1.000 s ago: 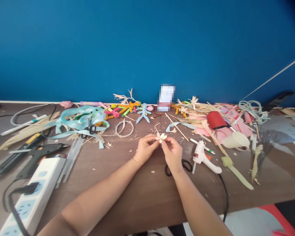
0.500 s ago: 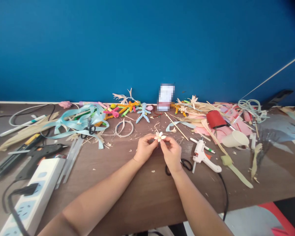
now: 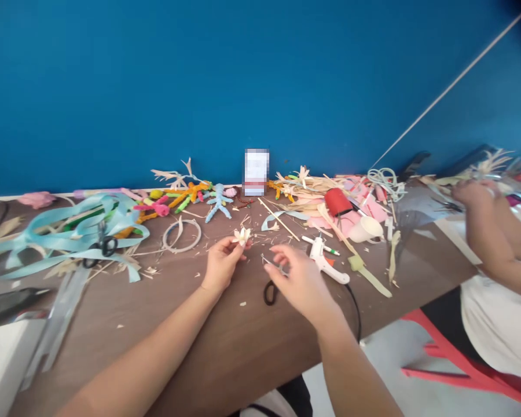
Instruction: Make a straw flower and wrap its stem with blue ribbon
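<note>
My left hand [image 3: 223, 262] pinches a small cream-white flower [image 3: 242, 236] with pointed petals between thumb and fingertips, above the table. My right hand [image 3: 297, 278] is apart from the flower, its thumb and fingers spread and nothing clearly held. It hovers over a pair of scissors with black handles [image 3: 270, 293]; the hand hides much of them, and I cannot tell whether it touches them. A white glue gun [image 3: 323, 260] with a dark cable lies just to the right of this hand.
Light-blue ribbon [image 3: 69, 231], a clear ring [image 3: 181, 250] and pipe-cleaner figures [image 3: 218, 202] lie behind and left. Dried strips, a red spool [image 3: 337, 202] and a white cup [image 3: 366, 230] are at right. Beyond, another person's hands [image 3: 477, 194] work near a red stool [image 3: 443, 353].
My right hand has let go of the flower and moved right and down over the scissors, fingers parting. My left hand keeps the flower. The view has turned right, bringing another person into sight.
</note>
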The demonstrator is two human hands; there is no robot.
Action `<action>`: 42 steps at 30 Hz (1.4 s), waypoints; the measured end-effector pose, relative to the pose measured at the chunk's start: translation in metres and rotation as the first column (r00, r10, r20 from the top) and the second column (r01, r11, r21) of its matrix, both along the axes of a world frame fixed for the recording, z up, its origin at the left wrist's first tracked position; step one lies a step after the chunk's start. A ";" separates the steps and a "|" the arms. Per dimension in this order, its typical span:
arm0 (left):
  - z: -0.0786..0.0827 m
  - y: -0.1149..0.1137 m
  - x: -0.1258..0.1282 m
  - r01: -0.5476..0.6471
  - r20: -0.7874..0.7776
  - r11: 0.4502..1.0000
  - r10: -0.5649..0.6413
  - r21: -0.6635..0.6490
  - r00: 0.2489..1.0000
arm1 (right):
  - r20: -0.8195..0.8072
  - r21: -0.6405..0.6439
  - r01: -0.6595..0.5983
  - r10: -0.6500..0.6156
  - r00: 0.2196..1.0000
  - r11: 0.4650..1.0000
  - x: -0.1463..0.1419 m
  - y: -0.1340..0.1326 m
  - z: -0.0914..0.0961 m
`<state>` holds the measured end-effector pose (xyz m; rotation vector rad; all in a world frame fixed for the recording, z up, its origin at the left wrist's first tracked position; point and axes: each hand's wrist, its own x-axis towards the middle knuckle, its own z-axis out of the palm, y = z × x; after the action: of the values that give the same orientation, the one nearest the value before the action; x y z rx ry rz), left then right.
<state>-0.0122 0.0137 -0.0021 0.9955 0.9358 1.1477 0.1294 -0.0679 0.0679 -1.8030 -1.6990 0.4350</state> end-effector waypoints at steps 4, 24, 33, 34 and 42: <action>0.004 -0.002 0.002 0.001 -0.014 1.000 -0.002 -0.028 1.000 | 0.318 0.040 0.258 -0.257 0.913 0.965 0.061 -0.038 0.000; -0.004 -0.002 0.001 0.201 0.226 0.956 -0.152 -0.213 0.962 | -0.055 0.029 0.171 -0.169 0.984 0.985 0.055 -0.042 -0.015; -0.005 0.000 -0.001 0.212 0.229 0.956 -0.164 -0.203 0.960 | -0.128 -0.010 -0.081 0.079 0.989 0.997 0.007 -0.019 -0.023; -0.005 0.001 -0.001 0.215 0.231 0.956 -0.167 -0.200 0.959 | -0.128 -0.014 -0.082 0.080 0.989 0.997 0.007 -0.018 -0.024; -0.002 0.000 0.000 0.226 0.210 0.957 -0.187 -0.180 0.960 | -0.112 -0.048 -0.115 0.109 0.988 0.992 0.005 -0.014 -0.028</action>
<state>-0.0125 0.0140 -0.0041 0.7825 0.7575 0.9319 0.1347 -0.0818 0.0403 -1.6950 -1.7326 0.6215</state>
